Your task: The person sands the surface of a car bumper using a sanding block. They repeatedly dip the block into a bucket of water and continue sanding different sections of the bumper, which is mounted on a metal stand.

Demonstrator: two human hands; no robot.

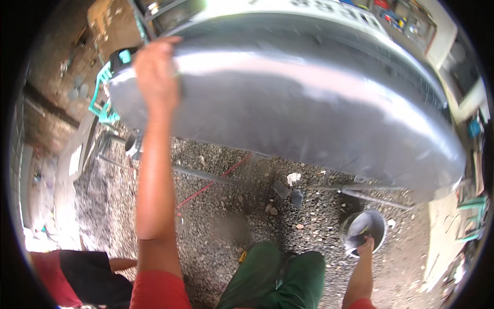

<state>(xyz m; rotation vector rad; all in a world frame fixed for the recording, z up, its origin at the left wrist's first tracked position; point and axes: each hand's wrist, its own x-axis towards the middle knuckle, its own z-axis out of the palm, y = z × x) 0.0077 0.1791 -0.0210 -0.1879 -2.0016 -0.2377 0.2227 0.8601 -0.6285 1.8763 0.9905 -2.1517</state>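
A large, glossy grey curved panel [288,108], which looks like a car bumper, spans the view in front of me, raised above the gravel. My left hand [157,77] is at the panel's left end, near its upper edge. Motion smears its fingers, and whether anything lies under them cannot be made out. Low on the right, my right hand [366,246] reaches into a grey bucket [382,226], its fingers closed on a dark flat sheet [355,240] that looks like sandpaper.
Metal stand bars [206,176] run beneath the panel. Dark flat pieces [297,198] and a white lump [294,178] lie on the gravel. A green plastic chair [98,98] stands behind the panel's left end. Another person's dark-and-red clothing [85,278] shows at lower left.
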